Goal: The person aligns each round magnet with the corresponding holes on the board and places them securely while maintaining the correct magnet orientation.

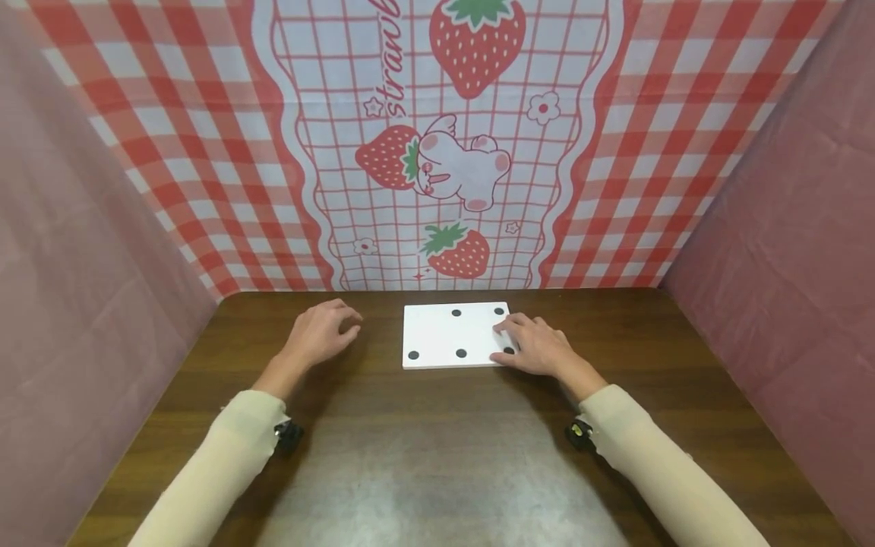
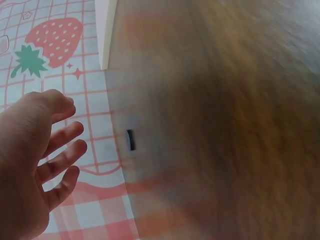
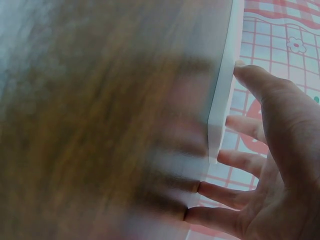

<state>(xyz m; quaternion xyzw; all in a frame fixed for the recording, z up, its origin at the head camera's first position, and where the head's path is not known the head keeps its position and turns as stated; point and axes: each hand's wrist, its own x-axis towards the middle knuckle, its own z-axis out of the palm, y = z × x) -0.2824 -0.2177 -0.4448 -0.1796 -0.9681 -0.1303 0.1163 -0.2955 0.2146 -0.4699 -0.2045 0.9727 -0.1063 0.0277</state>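
Note:
A white rectangular board lies flat near the back of the table. Several round black dots mark its top along the two long sides; none shows at its far left corner. My right hand rests over the board's right end, thumb and first fingers on it, partly covering the near right dot. In the right wrist view the two lowest fingertips touch the table beside the board. Left of the board hovers my left hand, fingers loosely bent, holding nothing. The left wrist view shows a small black piece on the table near those fingers.
The brown wooden table ends at a red-and-white checked cloth with strawberry prints, hanging upright behind it. Pink cloth walls stand at the left and right. Dark wrist cameras sit under both sleeves.

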